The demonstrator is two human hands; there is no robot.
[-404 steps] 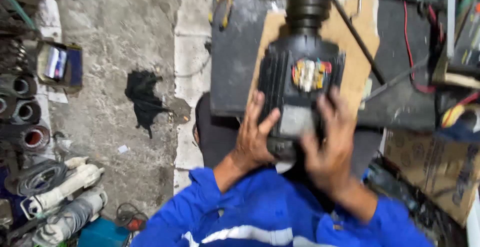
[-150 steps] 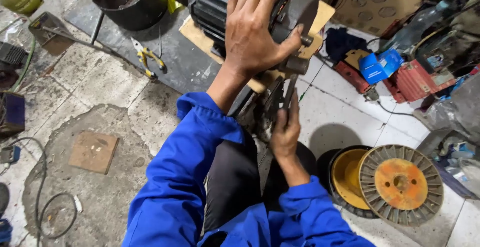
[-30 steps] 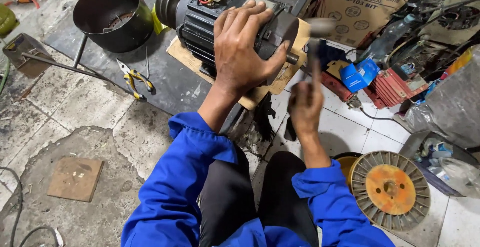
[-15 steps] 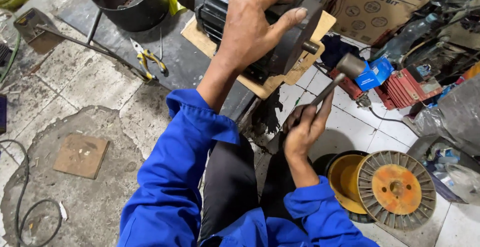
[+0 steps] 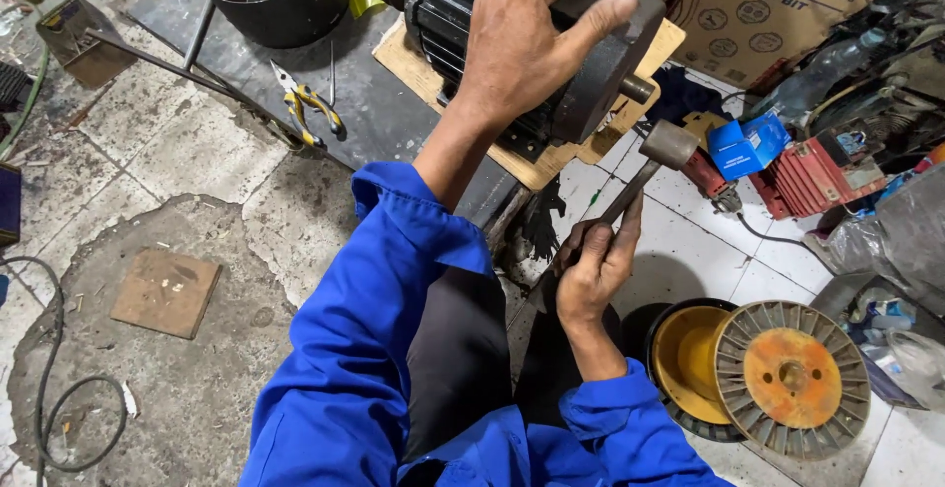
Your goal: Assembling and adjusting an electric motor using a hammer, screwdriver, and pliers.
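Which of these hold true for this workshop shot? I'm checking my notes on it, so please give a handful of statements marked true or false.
1. The left hand lies on top of the dark electric motor. True.
2. The right hand is shut around the handle of a hammer. True.
3. The hammer head rests on the motor's shaft. False: it is just below the shaft, not visibly touching it.
4. The yellow-handled pliers are in the left hand. False: they lie on the dark sheet, left of the motor.
5. The motor sits on a wooden board. True.
6. The round spool with the orange centre stands on the motor. False: it lies on the tiled floor, lower right.
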